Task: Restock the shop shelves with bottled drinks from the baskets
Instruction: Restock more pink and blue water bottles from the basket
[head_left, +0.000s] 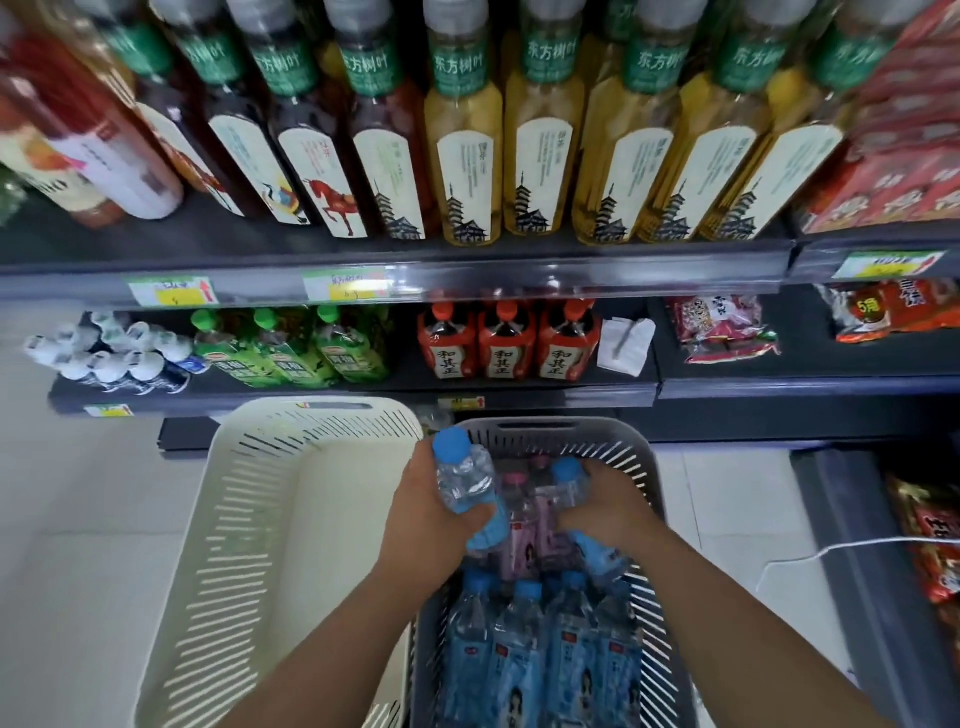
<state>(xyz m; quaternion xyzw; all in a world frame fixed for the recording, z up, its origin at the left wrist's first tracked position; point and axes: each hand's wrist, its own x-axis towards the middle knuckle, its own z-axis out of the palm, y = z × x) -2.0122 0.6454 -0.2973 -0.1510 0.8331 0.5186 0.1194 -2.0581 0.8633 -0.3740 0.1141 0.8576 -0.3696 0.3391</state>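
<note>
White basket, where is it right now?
Head view: the white basket sits on the floor left of the grey basket, below the green-capped bottles.

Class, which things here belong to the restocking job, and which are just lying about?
Job: left hand, right hand, blue-capped clear plastic bottles, grey slotted plastic basket, dark shop shelf.
Lying about: white crumpled paper, red snack packets.

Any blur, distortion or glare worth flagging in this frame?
Head view: wide-angle bending fans the tea bottles outward; corners soft; glare on the shelf rail; striped light inside the white basket; left hand gripping a blue-capped bottle and right hand gripping a second bottle slightly blurred.
</note>
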